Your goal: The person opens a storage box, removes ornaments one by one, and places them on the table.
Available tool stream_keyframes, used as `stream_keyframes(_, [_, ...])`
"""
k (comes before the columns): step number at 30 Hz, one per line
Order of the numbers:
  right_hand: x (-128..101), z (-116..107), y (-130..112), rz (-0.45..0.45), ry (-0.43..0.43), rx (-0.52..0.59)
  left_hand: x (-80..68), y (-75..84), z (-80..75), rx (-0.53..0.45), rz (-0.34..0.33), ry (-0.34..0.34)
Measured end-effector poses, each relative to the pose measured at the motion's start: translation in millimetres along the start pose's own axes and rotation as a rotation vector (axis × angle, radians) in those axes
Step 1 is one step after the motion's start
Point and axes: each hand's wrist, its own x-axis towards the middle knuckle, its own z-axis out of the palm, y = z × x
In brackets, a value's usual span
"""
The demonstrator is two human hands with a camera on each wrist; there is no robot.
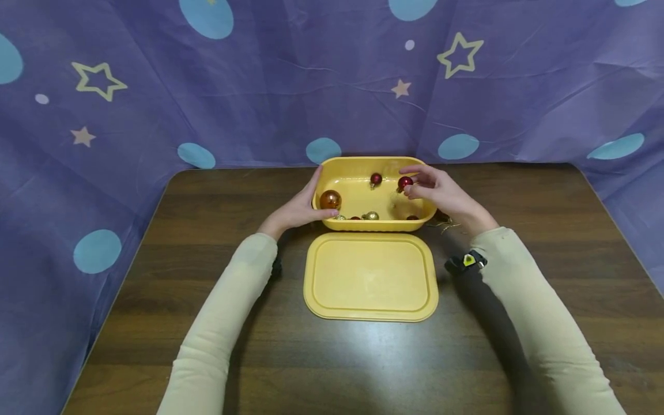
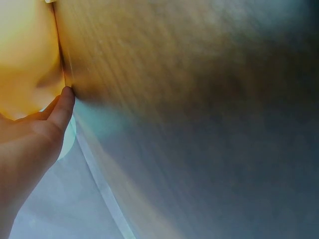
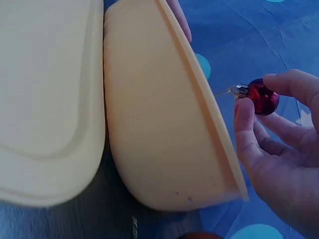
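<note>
A yellow plastic tub [image 1: 358, 226] stands at the table's far middle. My left hand [image 1: 310, 200] rests against its left end, fingers lying along the wall and thumb on the near rim; the left wrist view shows a fingertip [image 2: 64, 102] touching the tub [image 2: 25, 50]. My right hand [image 1: 422, 184] hovers over the tub's right part and pinches a small red bauble [image 1: 405, 183] between thumb and fingers. In the right wrist view the red bauble [image 3: 263, 96] with its silver cap sits just beyond the tub's rim [image 3: 209, 109].
Inside the tub lie a large orange bauble [image 1: 330, 200], another small red bauble [image 1: 376, 179] and small gold ones [image 1: 370, 216]. The yellow lid [image 1: 370, 276] lies flat in front of the tub. Gold strands [image 1: 445, 223] lie right of the tub. A starry purple cloth [image 1: 332, 86] backs the brown table [image 1: 207, 190].
</note>
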Motion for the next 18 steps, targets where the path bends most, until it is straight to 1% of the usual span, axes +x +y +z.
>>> stream_keyframes(2, [-2.8, -2.9, -0.5, -0.006, 0.018, 0.036, 0.2, -0.1, -0.3, 0.003, 0.001, 0.001])
stream_keyframes(5, [-8.1, -7.0, -1.1, -0.013, 0.041, 0.053, 0.1, 0.1, -0.4, 0.001, 0.003, 0.0])
stream_keyframes(8, [-13.3, -11.6, -0.6, -0.021, 0.052, 0.044, -0.1, 0.1, -0.4, 0.003, 0.005, 0.001])
stream_keyframes(11, [-18.8, -16.1, 0.5, -0.011, 0.079, 0.034, 0.0, 0.1, -0.2, 0.001, 0.006, -0.001])
stream_keyframes(15, [-27.1, -21.5, 0.5, 0.035, 0.121, 0.006, 0.4, 0.4, -0.4, 0.004, -0.001, -0.008])
stream_keyframes(18, [-33.4, -26.0, 0.0, 0.05, 0.135, -0.02, 0.4, 0.5, -1.2, 0.011, -0.002, -0.007])
